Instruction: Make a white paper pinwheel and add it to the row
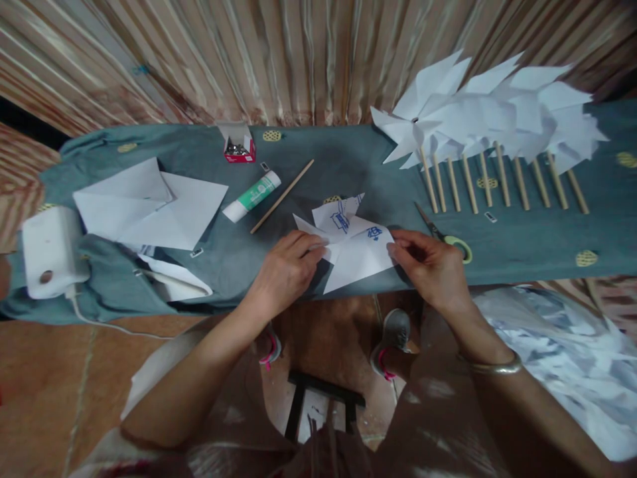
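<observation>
While the left hand (289, 267) pinches the left side of a white folded-paper pinwheel with blue marks (357, 255), the right hand (438, 267) grips its right edge between thumb and fingers, near the front edge of a grey-green cloth (343, 156). Beyond the left hand lie a thin wooden stick (282, 196) and a white-and-green glue tube (253, 196); scissors with a pale green handle (460, 245) lie just beside the right, below a row of white paper pinwheels on wooden sticks (490, 109).

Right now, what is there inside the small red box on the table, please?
Inside the box are small shiny metal pieces, possibly pins, too small to tell exactly. They cover the bottom, so anything underneath cannot be seen.
</observation>
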A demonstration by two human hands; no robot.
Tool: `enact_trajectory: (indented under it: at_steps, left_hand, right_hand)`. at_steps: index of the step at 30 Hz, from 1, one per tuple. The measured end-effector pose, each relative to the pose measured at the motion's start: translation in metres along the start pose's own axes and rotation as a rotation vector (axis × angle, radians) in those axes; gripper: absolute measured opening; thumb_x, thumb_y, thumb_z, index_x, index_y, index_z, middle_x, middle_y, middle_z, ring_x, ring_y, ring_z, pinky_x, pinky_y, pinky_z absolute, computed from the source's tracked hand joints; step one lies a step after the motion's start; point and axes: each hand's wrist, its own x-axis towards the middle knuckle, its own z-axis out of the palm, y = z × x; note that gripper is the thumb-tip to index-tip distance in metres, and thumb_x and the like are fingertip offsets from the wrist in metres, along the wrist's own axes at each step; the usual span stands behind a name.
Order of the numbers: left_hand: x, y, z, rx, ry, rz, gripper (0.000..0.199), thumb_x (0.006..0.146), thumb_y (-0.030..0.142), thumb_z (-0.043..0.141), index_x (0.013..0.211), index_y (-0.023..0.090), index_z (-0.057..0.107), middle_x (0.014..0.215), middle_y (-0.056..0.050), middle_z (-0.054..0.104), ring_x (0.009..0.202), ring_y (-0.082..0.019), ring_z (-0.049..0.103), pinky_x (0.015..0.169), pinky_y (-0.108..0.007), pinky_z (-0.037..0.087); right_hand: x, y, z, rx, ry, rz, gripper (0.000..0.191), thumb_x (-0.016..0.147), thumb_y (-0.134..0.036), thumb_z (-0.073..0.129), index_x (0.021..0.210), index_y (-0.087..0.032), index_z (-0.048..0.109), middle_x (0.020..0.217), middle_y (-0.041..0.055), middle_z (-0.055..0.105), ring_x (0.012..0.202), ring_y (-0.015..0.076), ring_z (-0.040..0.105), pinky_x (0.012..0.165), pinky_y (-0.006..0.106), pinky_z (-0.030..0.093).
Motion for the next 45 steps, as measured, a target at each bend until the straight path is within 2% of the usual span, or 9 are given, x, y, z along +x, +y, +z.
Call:
enact_trajectory:
  at_steps: [5, 10, 14, 22, 26, 29, 31, 39, 45]
  left_hand:
    - [0.004, 0.017, 0.0, -0.051, 0.017, 0.016, 0.017, 0.096, 0.02, 0.053, 0.106, 0.014, 0.065, 0.109, -0.011, 0.07, 0.099, -0.023, 0.059, 0.083, -0.038, 0.052]
    - [0.007, 0.04, 0.005, -0.081, -0.143, 0.054, 0.021, 0.096, 0.031, 0.056, 0.105, 0.014, 0.063, 0.105, -0.01, 0.067, 0.098, -0.023, 0.058, 0.083, -0.037, 0.051]
    - [0.006, 0.045, 0.012, -0.09, -0.191, 0.056, 0.016, 0.097, 0.023, 0.052, 0.105, 0.014, 0.063, 0.103, -0.009, 0.066, 0.096, -0.022, 0.059, 0.083, -0.036, 0.052]
    - [0.006, 0.044, 0.011, -0.05, -0.164, 0.08, 0.013, 0.096, 0.014, 0.052, 0.102, 0.011, 0.063, 0.1, -0.01, 0.067, 0.089, -0.019, 0.063, 0.074, -0.03, 0.055]
    - [0.007, 0.044, 0.009, -0.05, -0.149, 0.081, 0.013, 0.095, 0.013, 0.053, 0.101, 0.01, 0.064, 0.099, -0.01, 0.068, 0.088, -0.019, 0.064, 0.074, -0.03, 0.057]
    - [0.007, 0.045, 0.009, -0.051, -0.139, 0.072, 0.013, 0.095, 0.013, 0.052, 0.1, 0.011, 0.064, 0.098, -0.009, 0.068, 0.087, -0.019, 0.065, 0.074, -0.03, 0.057]
    - [0.006, 0.046, 0.009, -0.055, -0.129, 0.078, 0.013, 0.096, 0.014, 0.051, 0.1, 0.011, 0.064, 0.098, -0.008, 0.068, 0.087, -0.019, 0.065, 0.075, -0.03, 0.057]
    - [0.004, 0.05, 0.007, -0.087, -0.147, 0.108, 0.01, 0.094, 0.013, 0.054, 0.098, 0.011, 0.063, 0.097, -0.008, 0.068, 0.087, -0.02, 0.064, 0.073, -0.031, 0.057]
    - [0.005, 0.052, 0.006, -0.072, -0.165, 0.125, 0.009, 0.094, 0.013, 0.054, 0.096, 0.011, 0.063, 0.094, -0.007, 0.068, 0.084, -0.018, 0.063, 0.072, -0.03, 0.056]
  right_hand:
    - [-0.004, 0.0, 0.0, 0.0, -0.028, 0.038, 0.031, 0.082, -0.038, 0.068, 0.108, -0.021, 0.074, 0.088, 0.005, 0.077, 0.078, 0.0229, 0.073, 0.078, 0.04, 0.06]
    - [-0.008, -0.007, -0.001, -0.033, -0.036, 0.018, 0.032, 0.082, -0.037, 0.067, 0.11, -0.023, 0.073, 0.088, 0.0047, 0.077, 0.07, 0.021, 0.072, 0.069, 0.037, 0.06]
    - [-0.009, -0.01, -0.005, -0.098, -0.061, -0.042, 0.034, 0.083, -0.037, 0.066, 0.113, -0.021, 0.071, 0.078, 0.0036, 0.075, 0.06, 0.0192, 0.068, 0.065, 0.035, 0.058]
    - [-0.008, 0.0, -0.01, -0.004, -0.119, -0.139, 0.026, 0.085, -0.03, 0.064, 0.109, -0.022, 0.069, 0.13, 0.0092, 0.065, 0.068, 0.0145, 0.066, 0.076, 0.036, 0.059]
    - [-0.006, 0.003, -0.016, 0.134, -0.14, -0.121, 0.026, 0.088, -0.027, 0.058, 0.111, -0.025, 0.07, 0.135, 0.0079, 0.063, 0.099, 0.0214, 0.07, 0.091, 0.042, 0.057]
    - [-0.005, 0.002, -0.021, 0.173, -0.215, -0.163, 0.028, 0.088, -0.023, 0.056, 0.109, -0.029, 0.073, 0.141, 0.0027, 0.059, 0.13, 0.0253, 0.057, 0.109, 0.048, 0.046]
    - [-0.005, 0.001, -0.024, 0.182, -0.276, -0.179, 0.026, 0.085, -0.023, 0.06, 0.105, -0.03, 0.075, 0.147, 0.0003, 0.054, 0.138, 0.0264, 0.049, 0.114, 0.049, 0.041]
    - [-0.006, 0.0, -0.018, 0.302, -0.345, -0.146, 0.011, 0.08, -0.035, 0.075, 0.088, -0.028, 0.079, 0.148, 0.0018, 0.053, 0.136, 0.0296, 0.051, 0.116, 0.049, 0.038]
    - [-0.007, 0.002, -0.001, 0.258, -0.238, -0.181, 0.005, 0.08, -0.032, 0.074, 0.081, -0.029, 0.078, 0.139, 0.0012, 0.06, 0.135, 0.0291, 0.051, 0.116, 0.052, 0.036]
